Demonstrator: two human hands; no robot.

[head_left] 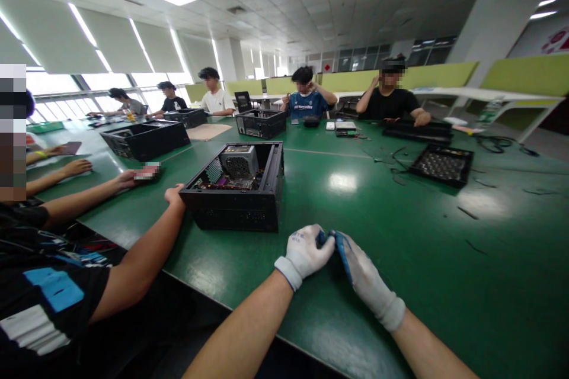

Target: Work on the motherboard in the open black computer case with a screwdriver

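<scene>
My left hand [307, 253], in a white work glove with blue on the finger side, is just above the green table [342, 207]. Its fingers curl toward the thumb, and whatever may be between them is hidden. My right hand [367, 278] wears a matching glove. It is held on edge with its fingers stretched out, and its tips meet the left thumb and fingertips. Nearest to my hands, up and to the left, an open black computer case [235, 210] lies on its side. A grey power supply [240, 163] shows inside it.
Beside me at left, a person's hand [175, 194] touches the case's corner. More cases stand beyond, one black case [146, 139] at left and another case [261, 124] at the back. At right lie a black panel [442, 164], cables [493, 143] and thin scraps. Several people sit around the table.
</scene>
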